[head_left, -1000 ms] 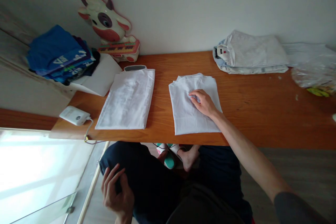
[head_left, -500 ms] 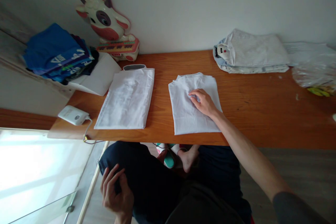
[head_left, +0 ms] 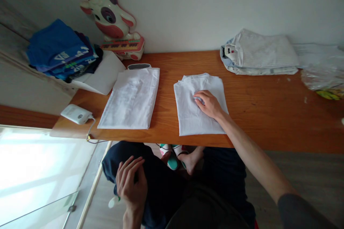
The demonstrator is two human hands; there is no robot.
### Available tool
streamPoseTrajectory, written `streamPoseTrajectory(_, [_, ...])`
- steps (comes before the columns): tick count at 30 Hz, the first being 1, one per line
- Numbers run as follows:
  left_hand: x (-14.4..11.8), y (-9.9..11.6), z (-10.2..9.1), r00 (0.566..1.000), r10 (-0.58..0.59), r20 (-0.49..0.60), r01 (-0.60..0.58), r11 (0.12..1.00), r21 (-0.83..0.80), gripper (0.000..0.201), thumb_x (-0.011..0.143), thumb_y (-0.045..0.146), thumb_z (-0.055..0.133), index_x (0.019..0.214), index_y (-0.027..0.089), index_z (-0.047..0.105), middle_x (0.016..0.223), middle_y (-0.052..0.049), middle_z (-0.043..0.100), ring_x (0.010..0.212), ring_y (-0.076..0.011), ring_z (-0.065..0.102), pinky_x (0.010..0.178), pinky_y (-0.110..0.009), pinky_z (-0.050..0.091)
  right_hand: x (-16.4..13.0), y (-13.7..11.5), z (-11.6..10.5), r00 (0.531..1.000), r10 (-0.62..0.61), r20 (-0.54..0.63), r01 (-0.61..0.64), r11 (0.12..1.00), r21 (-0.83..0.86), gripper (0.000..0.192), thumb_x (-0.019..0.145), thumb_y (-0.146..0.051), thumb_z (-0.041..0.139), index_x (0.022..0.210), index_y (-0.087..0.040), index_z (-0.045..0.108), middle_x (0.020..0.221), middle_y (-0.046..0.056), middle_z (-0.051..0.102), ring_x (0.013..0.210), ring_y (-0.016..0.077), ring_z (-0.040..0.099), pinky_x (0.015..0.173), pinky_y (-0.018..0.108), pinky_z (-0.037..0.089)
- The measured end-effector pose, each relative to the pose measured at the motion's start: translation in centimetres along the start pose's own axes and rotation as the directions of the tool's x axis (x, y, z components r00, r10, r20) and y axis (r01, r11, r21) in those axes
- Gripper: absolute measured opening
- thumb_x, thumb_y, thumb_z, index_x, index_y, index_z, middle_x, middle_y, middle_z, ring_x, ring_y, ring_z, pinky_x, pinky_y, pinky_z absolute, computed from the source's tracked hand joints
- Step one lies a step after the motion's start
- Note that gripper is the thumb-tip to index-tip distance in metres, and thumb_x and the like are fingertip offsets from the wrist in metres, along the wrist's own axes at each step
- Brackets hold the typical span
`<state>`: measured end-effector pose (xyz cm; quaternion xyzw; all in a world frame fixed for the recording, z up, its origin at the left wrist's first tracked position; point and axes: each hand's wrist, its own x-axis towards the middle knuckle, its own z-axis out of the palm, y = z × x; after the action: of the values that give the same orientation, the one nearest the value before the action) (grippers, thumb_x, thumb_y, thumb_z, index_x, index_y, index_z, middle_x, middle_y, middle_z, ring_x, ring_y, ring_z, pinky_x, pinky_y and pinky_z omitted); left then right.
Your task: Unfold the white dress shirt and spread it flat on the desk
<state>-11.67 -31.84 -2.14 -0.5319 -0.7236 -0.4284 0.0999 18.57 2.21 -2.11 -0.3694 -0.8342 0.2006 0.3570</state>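
My right hand point(head_left: 208, 103) rests on a folded white garment point(head_left: 185, 118) near the middle of the wooden desk point(head_left: 249, 121). Its fingers are loosely bent, lying on the fabric without gripping it. To the left lies another folded white garment point(head_left: 129, 103), with a grey-lined collar showing at its far edge. My left hand point(head_left: 133, 182) is in the air over my left thigh, below the desk edge. It holds nothing, and its fingers are slightly curled and apart from the thumb.
Blue and dark folded clothes point(head_left: 61, 50) lie on a white box point(head_left: 107, 75) at the left. A cow toy keyboard point(head_left: 115, 25) stands by the wall. A white device point(head_left: 76, 113) trails a cable. Light folded clothes point(head_left: 266, 52) and a plastic bag point(head_left: 322, 77) lie right.
My left hand has moved right and slightly up over my thigh. My right hand stays on the garment. The view has shifted slightly.
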Motion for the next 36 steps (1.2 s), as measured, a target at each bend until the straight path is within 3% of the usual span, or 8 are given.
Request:
streamPoseTrajectory(4, [1.2, 6.6, 4.5, 0.989, -0.066, 0.136, 0.105, 0.945, -0.308, 0.019, 0.100, 0.018, 0.068, 0.118, 0.019, 0.074, 0.115, -0.008, 0.079, 0.113, -0.0252, 0.075, 0.106, -0.051, 0.062, -0.2, -0.8, -0.3, 0.999, -0.040, 0.025, 0.043, 0.992, -0.115, 0.029, 0.105, -0.037, 0.062, 0.131, -0.032, 0.074, 0.139, 0.008, 0.070, 0.129, 0.0350, 0.062, 0.116, 0.060, 0.047])
streamPoseTrajectory(6, [1.4, 10.6, 7.1, 0.968, 0.087, 0.237, 0.022, 0.907, -0.421, 0.024, 0.102, 0.013, 0.063, 0.122, 0.022, 0.071, 0.117, -0.007, 0.078, 0.124, -0.0247, 0.072, 0.117, -0.053, 0.055, -0.3, -1.0, -0.6, 0.998, -0.061, 0.031, 0.065, 0.988, -0.142, 0.033, 0.105, -0.040, 0.062, 0.135, -0.032, 0.073, 0.143, 0.008, 0.068, 0.133, 0.0358, 0.060, 0.120, 0.062, 0.043])
streamPoseTrajectory(9, [1.4, 16.2, 10.6, 0.856, 0.317, 0.409, -0.103, 0.878, -0.467, 0.033, 0.102, 0.013, 0.060, 0.132, 0.026, 0.067, 0.131, -0.007, 0.077, 0.145, -0.0274, 0.060, 0.133, -0.062, 0.036, -0.6, -1.0, -0.7, 0.994, -0.086, 0.071, 0.095, 0.986, -0.134, 0.039, 0.111, -0.041, 0.050, 0.143, -0.035, 0.070, 0.150, 0.004, 0.067, 0.140, 0.0324, 0.058, 0.128, 0.061, 0.035])
streamPoseTrajectory(13, [1.4, 20.3, 13.8, 0.756, 0.336, 0.562, -0.104, 0.909, -0.404, 0.049, 0.101, 0.021, 0.063, 0.150, 0.021, 0.056, 0.155, -0.012, 0.064, 0.162, -0.0300, 0.040, 0.138, -0.064, 0.025, -0.8, -0.2, 0.1, 0.992, -0.042, 0.120, 0.064, 0.979, -0.192, 0.047, 0.114, -0.044, 0.038, 0.155, -0.038, 0.059, 0.167, 0.000, 0.054, 0.160, 0.0321, 0.040, 0.135, 0.068, 0.016])
streamPoseTrajectory(19, [0.6, 20.1, 15.4, 0.738, 0.322, 0.593, -0.205, 0.944, -0.257, 0.065, 0.107, 0.034, 0.055, 0.166, 0.012, 0.039, 0.175, -0.014, 0.041, 0.169, -0.0279, 0.025, 0.139, -0.058, 0.024, -1.0, 0.4, 0.9, 0.975, -0.010, 0.221, 0.073, 0.957, -0.281, 0.054, 0.109, -0.044, 0.053, 0.161, -0.032, 0.053, 0.173, 0.008, 0.045, 0.165, 0.0376, 0.030, 0.133, 0.074, 0.017])
streamPoseTrajectory(27, [0.8, 20.6, 14.7, 0.693, 0.343, 0.634, -0.379, 0.922, -0.085, 0.070, 0.110, 0.049, 0.048, 0.169, 0.014, 0.038, 0.178, -0.014, 0.036, 0.169, -0.0331, 0.024, 0.138, -0.056, 0.024, -4.6, -4.8, -0.1, 0.866, 0.294, 0.404, -0.045, 0.851, -0.523, 0.078, 0.110, -0.054, 0.039, 0.172, -0.008, 0.030, 0.182, 0.022, 0.014, 0.168, 0.0451, 0.013, 0.133, 0.067, 0.023])
streamPoseTrajectory(32, [0.7, 20.8, 14.6, 0.687, 0.356, 0.634, -0.414, 0.908, -0.061, 0.077, 0.109, 0.052, 0.048, 0.173, 0.013, 0.029, 0.180, -0.016, 0.029, 0.168, -0.0373, 0.022, 0.137, -0.059, 0.025, -5.4, -5.3, 1.5, 0.865, 0.353, 0.356, -0.106, 0.822, -0.559, 0.080, 0.111, -0.054, 0.034, 0.175, -0.009, 0.019, 0.183, 0.019, 0.005, 0.169, 0.0438, 0.005, 0.134, 0.069, 0.015])
streamPoseTrajectory(36, [0.5, 20.5, 14.7, 0.673, 0.364, 0.644, -0.422, 0.904, -0.069, 0.076, 0.110, 0.056, 0.045, 0.171, 0.012, 0.034, 0.178, -0.016, 0.034, 0.169, -0.0359, 0.022, 0.138, -0.056, 0.025, -2.9, -3.8, 2.9, 0.892, 0.372, 0.259, -0.171, 0.805, -0.568, 0.083, 0.111, -0.057, 0.034, 0.175, -0.007, 0.018, 0.183, 0.020, 0.003, 0.170, 0.0426, 0.005, 0.135, 0.067, 0.008])
